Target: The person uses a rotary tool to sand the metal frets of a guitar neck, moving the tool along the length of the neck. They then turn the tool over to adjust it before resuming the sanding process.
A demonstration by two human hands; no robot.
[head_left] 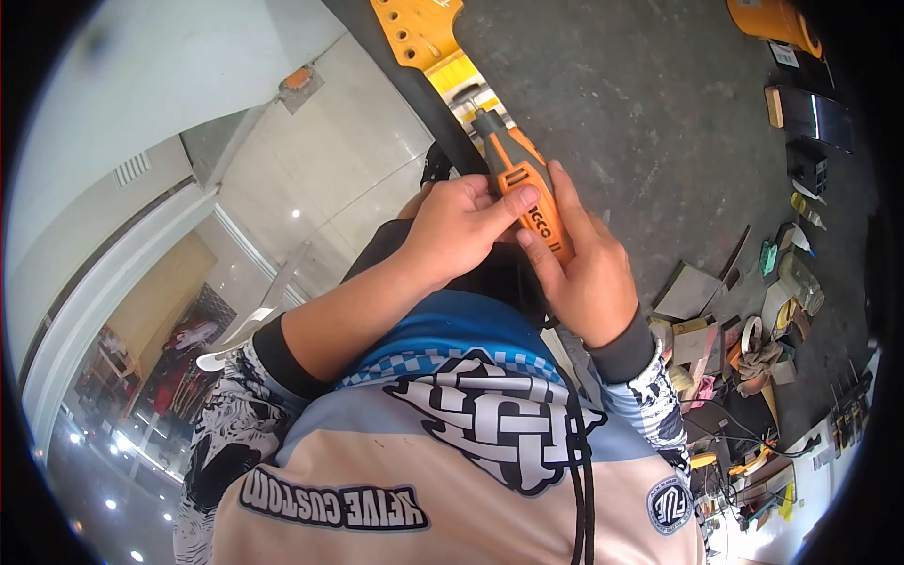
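An orange and grey rotary tool [534, 204] is between my two hands, angled up and away from my body. My left hand [461, 226] grips its left side, with the thumb pressed on the orange casing. My right hand [593, 278] wraps the right side and lower end, fingers along the casing and thumb on top. A small dark disc [464, 95] on a thin shank sits at the tool's tip, over the guitar neck [499, 98]. Yellow tape [452, 72] covers part of the neck near the yellow headstock [417, 28], which has a row of tuner holes.
The neck lies along the left edge of a dark grey workbench [650, 113]. An orange container [774, 24] and a dark flat device [817, 119] are at far right. Wood blocks [690, 290], rags [756, 363] and cables clutter the lower right. Tiled floor [325, 160] shows at left.
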